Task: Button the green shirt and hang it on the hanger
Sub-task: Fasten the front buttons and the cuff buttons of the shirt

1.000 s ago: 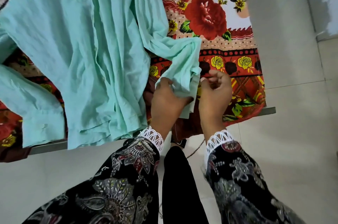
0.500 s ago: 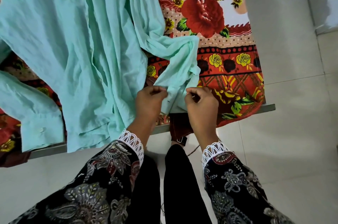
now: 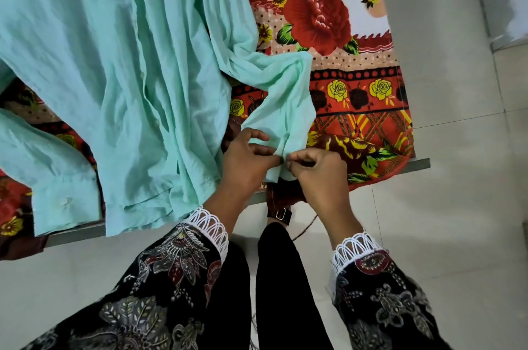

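A mint-green shirt (image 3: 114, 63) lies spread over a table covered with a red floral cloth (image 3: 343, 86). Its right sleeve bends toward the table's near edge, ending in a cuff (image 3: 281, 121). My left hand (image 3: 247, 159) pinches the cuff's left flap. My right hand (image 3: 317, 171) pinches the cuff's other edge, fingertips meeting the left hand's. The other sleeve's cuff (image 3: 65, 201), with a pale button, lies at the lower left. No hanger is in view.
The table's grey metal edge (image 3: 417, 163) runs across the middle. Pale floor tiles (image 3: 457, 221) lie to the right and below. My legs in black trousers stand close to the table, and a dark strap with a buckle (image 3: 281, 214) hangs under its edge.
Both hands have drawn together on the sleeve cuff and brought it down to the table's near edge. The right hand, apart from the cuff a second ago, now pinches it.
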